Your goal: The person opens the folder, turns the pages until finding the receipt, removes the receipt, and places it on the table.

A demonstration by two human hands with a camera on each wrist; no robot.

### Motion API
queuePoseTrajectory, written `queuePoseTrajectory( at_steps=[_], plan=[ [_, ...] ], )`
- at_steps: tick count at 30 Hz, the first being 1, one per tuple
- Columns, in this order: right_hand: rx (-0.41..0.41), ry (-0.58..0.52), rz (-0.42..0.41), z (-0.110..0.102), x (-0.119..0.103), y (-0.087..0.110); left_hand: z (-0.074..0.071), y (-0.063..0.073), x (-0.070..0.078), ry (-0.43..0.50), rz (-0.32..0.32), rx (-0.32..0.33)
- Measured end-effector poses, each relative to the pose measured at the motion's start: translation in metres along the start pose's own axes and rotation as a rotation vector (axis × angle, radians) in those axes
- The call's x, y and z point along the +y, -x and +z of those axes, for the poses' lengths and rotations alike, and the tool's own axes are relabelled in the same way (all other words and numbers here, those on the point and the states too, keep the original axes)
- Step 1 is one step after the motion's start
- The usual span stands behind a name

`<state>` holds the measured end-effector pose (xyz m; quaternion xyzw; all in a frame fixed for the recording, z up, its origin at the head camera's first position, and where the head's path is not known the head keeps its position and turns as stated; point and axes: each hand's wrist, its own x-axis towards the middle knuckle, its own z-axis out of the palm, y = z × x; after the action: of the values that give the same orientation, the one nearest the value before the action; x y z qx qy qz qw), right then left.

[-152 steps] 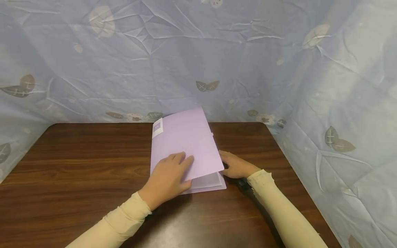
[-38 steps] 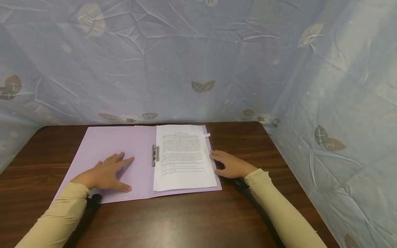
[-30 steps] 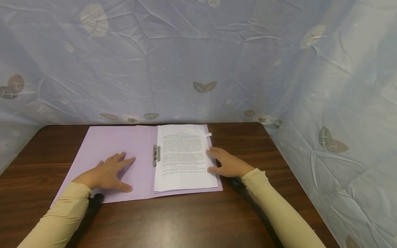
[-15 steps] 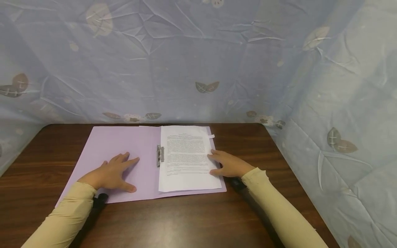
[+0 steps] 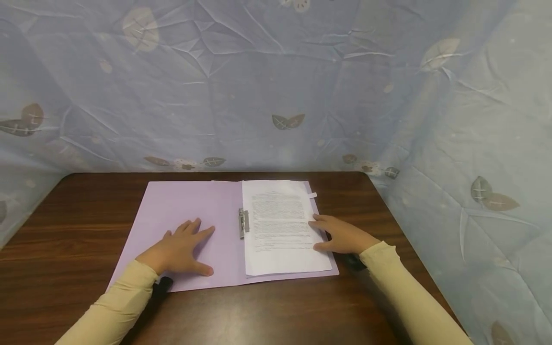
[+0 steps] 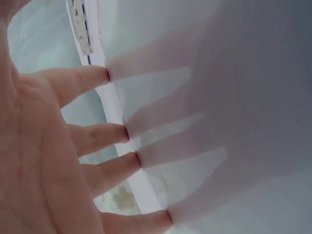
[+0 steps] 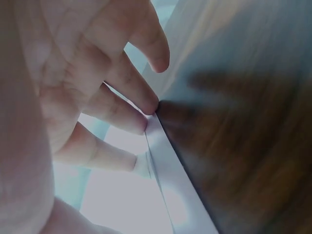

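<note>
A lilac folder (image 5: 177, 201) lies open and flat on the table. A stack of printed paper (image 5: 282, 258) sits on its right half, beside a metal clip (image 5: 241, 224) near the spine. My left hand (image 5: 174, 254) rests on the bare left cover with fingers spread; its fingertips touch the lilac surface (image 6: 234, 195) in the left wrist view. At the right edge of the folder, my right hand (image 5: 345, 237) has its fingertips on the paper's margin. In the right wrist view, fingers (image 7: 129, 85) meet the folder's edge (image 7: 180, 195). Neither hand grips anything.
The dark wooden table (image 5: 241, 318) ends at a back edge just behind the folder. Pale blue leaf-patterned fabric (image 5: 258, 86) hangs behind and along the right side. A small white tab (image 5: 312, 195) sticks out from the folder's right edge. Black straps (image 5: 164, 285) show under the wrists.
Earlier the folder was nearly shut, left hand on its cover; it has since been opened to the left. In the last half second folder, paper and both hands have slid right and slightly nearer.
</note>
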<state>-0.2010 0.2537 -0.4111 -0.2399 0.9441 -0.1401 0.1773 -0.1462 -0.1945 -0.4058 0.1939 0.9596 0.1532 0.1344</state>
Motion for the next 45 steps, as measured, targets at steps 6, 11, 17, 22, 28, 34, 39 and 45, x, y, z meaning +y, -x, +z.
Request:
queuePoseTrajectory(
  at_steps=[6, 11, 17, 22, 28, 34, 39, 45],
  plan=[
    [0.009, 0.017, 0.008, -0.001, 0.007, 0.015, 0.006, 0.003, 0.016, 0.004, 0.012, 0.016],
    [0.004, 0.008, 0.021, -0.002, 0.007, 0.019, 0.005, 0.002, 0.014, 0.03, 0.016, 0.012],
    [0.032, 0.007, 0.004, -0.004, 0.009, 0.014, -0.01, 0.001, -0.005, 0.051, 0.004, 0.113],
    [0.107, 0.002, -0.03, -0.003, 0.011, 0.005, -0.018, 0.002, -0.025, 0.067, -0.081, 0.136],
    [0.183, 0.012, 0.014, -0.005, 0.009, -0.007, -0.014, 0.001, -0.039, 0.075, -0.127, 0.071],
    [0.232, 0.017, 0.091, -0.015, 0.007, -0.022, -0.014, 0.001, -0.039, 0.077, -0.125, 0.05],
    [0.279, -0.031, 0.119, -0.03, 0.012, -0.045, -0.013, 0.0, -0.04, 0.073, -0.132, 0.038],
    [0.272, -0.066, 0.138, -0.045, 0.014, -0.074, -0.012, -0.002, -0.041, 0.072, -0.128, 0.038]
  ],
)
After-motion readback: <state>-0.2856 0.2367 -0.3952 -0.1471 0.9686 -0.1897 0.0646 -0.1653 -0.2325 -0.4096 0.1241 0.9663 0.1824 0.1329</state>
